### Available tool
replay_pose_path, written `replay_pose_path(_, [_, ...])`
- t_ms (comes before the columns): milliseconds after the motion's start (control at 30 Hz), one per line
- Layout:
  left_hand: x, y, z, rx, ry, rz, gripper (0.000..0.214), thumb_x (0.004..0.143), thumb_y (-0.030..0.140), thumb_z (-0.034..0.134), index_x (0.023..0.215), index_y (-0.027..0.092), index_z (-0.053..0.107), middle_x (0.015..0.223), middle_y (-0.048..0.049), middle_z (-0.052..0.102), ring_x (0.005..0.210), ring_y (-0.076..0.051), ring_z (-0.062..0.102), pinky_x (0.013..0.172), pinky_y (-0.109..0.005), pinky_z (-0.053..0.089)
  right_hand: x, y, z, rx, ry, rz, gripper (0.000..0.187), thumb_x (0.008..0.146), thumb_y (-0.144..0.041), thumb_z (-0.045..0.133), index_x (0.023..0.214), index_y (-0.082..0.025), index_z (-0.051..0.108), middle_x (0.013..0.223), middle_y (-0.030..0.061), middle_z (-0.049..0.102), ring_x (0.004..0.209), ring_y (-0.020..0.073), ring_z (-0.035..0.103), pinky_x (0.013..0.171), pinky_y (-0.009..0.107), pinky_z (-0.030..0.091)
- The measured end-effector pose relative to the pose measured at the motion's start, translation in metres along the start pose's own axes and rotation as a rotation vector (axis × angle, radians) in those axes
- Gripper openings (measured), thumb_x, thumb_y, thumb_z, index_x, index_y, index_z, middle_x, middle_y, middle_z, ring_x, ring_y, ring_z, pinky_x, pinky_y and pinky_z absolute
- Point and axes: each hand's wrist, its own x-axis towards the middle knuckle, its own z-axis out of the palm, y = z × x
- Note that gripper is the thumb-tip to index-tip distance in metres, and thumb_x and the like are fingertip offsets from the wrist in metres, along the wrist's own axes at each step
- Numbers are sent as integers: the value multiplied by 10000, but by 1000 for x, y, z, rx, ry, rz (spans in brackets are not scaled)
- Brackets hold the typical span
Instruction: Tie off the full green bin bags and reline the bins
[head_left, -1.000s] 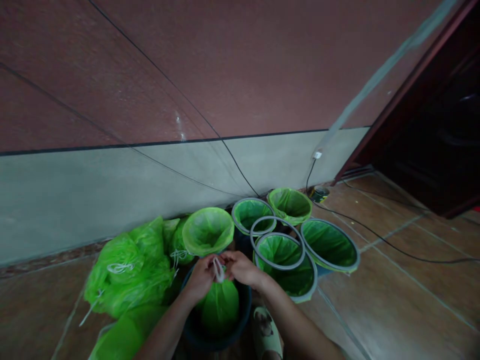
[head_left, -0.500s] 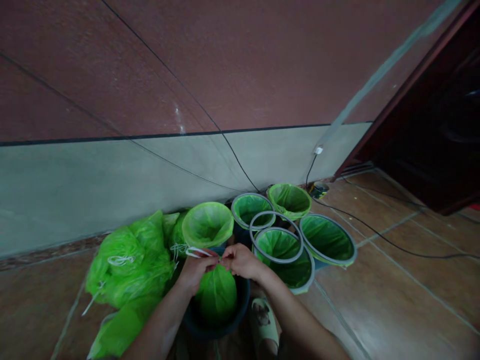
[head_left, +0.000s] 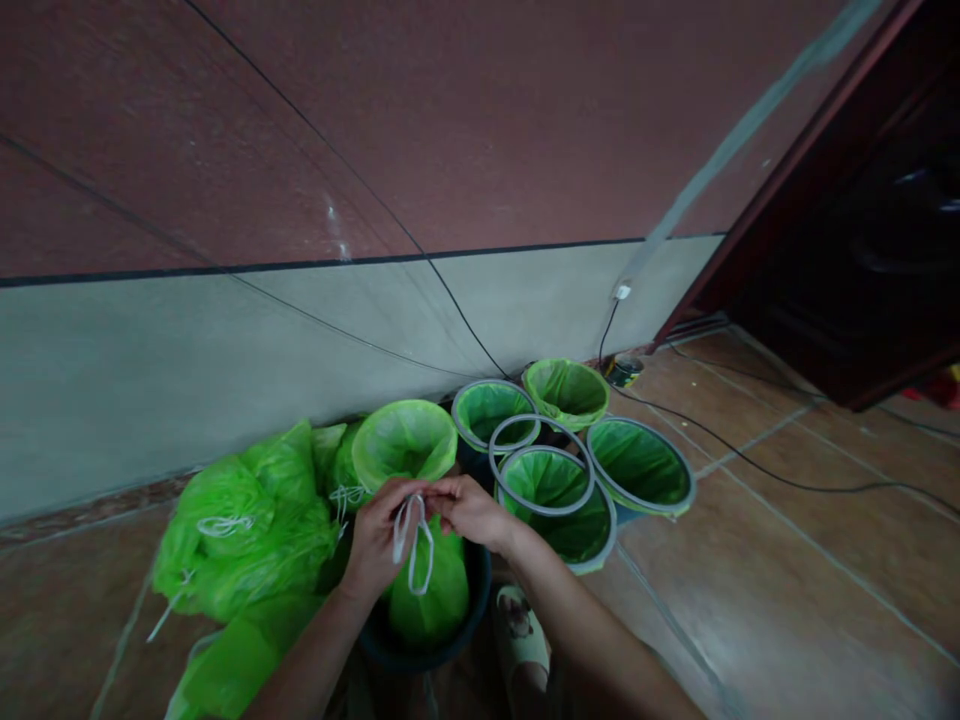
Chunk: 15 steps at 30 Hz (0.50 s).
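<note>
My left hand and my right hand meet above a dark bin that holds a gathered green bag. Both pinch the bag's white drawstring, whose loops hang down between them. The fingertips of the two hands nearly touch at the top of the string.
Several green-lined bins stand along the wall, and a loose grey ring lies on top of them. Tied green bags are heaped at the left. Black cables cross the tiled floor. A slipper shows below. A dark doorway is at right.
The white drawstring has been drawn out into loops that now hang between my hands. Both hands have risen a little above the bag.
</note>
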Motion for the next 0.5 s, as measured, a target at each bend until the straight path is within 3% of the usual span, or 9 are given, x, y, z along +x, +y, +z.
replay_pose_path(167, [1,2,5,-138,93,-258,386,801,348,625,1161,210,599,887,1,640,618,-119,638,585,-227,504,-5,-8,-2,59,1,5,288,833,-389,592,728,-132,670,639,-19,585,471,44,421,445,182,313])
replay_pose_path(367, [10,6,0,-150,77,-355,355,691,327,697,1010,175,660,757,14,643,598,-127,620,575,-236,501,-5,-6,-2,88,79,66,323,716,-448,713,731,-126,725,555,-26,554,494,58,433,446,189,303])
replay_pose_path(500, [10,4,0,-186,85,-381,344,671,330,704,976,173,683,748,3,677,600,-134,623,579,-244,508,-3,-3,0,136,104,81,363,652,-480,737,705,-121,716,582,-3,591,523,78,492,458,192,363])
